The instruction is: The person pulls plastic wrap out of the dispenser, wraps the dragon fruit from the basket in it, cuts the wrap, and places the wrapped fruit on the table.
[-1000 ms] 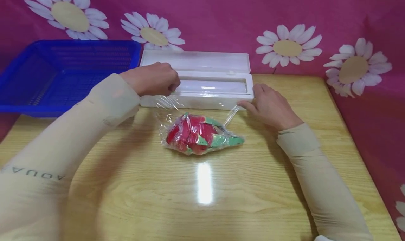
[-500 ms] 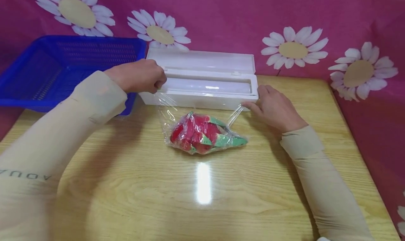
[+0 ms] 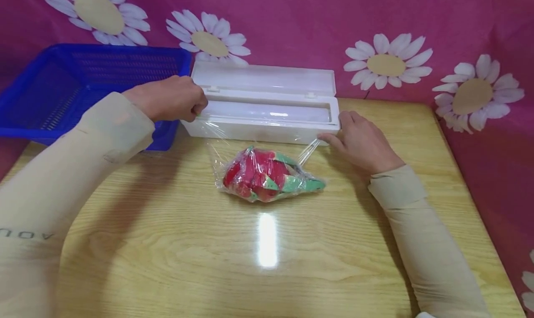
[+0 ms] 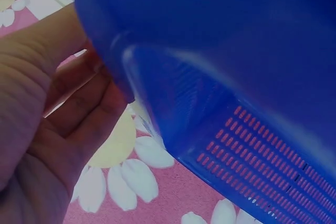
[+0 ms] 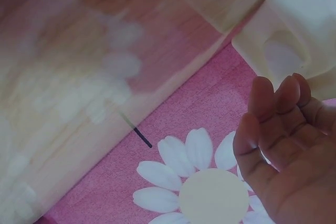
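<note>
A red and green fruit (image 3: 267, 174) lies wrapped in clear cling film (image 3: 218, 139) in the middle of the wooden table (image 3: 175, 244). The film still runs up to the front edge of an open white dispenser box (image 3: 258, 125) behind it. My left hand (image 3: 189, 109) is curled at the box's left front corner; what its fingers pinch is hidden. In the left wrist view the left hand (image 4: 68, 108) sits right beside the blue basket (image 4: 236, 103). My right hand (image 3: 335, 136) rests flat on the table, its fingers against the box's right end where the film leaves. Its fingers (image 5: 283, 114) hold nothing.
A blue plastic basket (image 3: 83, 72) stands at the table's back left, touching the box. A pink cloth with white daisies (image 3: 384, 60) hangs behind and to the right. The table's right edge (image 3: 467, 179) is near my right arm.
My left hand has slid left along the box's front edge, from near its middle to its left corner. The right hand and the wrapped fruit have stayed put.
</note>
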Action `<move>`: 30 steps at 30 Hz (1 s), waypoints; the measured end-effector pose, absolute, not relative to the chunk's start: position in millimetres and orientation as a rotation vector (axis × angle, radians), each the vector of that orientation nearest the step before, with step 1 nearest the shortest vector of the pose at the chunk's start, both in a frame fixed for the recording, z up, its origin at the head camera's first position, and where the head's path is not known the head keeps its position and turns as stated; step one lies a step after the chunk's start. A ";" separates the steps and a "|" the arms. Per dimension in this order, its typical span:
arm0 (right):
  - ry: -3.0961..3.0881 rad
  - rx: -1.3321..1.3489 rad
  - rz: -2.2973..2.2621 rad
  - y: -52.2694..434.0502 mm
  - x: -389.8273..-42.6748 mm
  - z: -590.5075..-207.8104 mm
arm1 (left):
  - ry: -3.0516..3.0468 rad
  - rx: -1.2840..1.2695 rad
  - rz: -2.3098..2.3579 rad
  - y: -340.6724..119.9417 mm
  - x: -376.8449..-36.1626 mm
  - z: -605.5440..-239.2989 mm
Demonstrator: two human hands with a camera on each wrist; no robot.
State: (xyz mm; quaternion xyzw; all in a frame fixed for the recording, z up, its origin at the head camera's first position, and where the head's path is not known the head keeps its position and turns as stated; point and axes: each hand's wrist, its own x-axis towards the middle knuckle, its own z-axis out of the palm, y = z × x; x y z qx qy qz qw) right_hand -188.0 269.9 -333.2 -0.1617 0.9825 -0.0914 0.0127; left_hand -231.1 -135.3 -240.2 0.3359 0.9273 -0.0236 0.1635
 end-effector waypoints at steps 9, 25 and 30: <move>3.034 -0.489 -0.284 264.7 -190.3 -330.1 | 2.632 0.918 -0.179 -141.0 -233.6 -238.3; 3.025 -0.456 -0.306 265.4 -186.8 -328.6 | 2.622 1.016 -0.326 -137.4 -225.1 -234.4; 3.007 -0.434 -0.327 266.5 -189.3 -327.2 | 2.631 0.953 -0.254 -133.7 -223.2 -231.1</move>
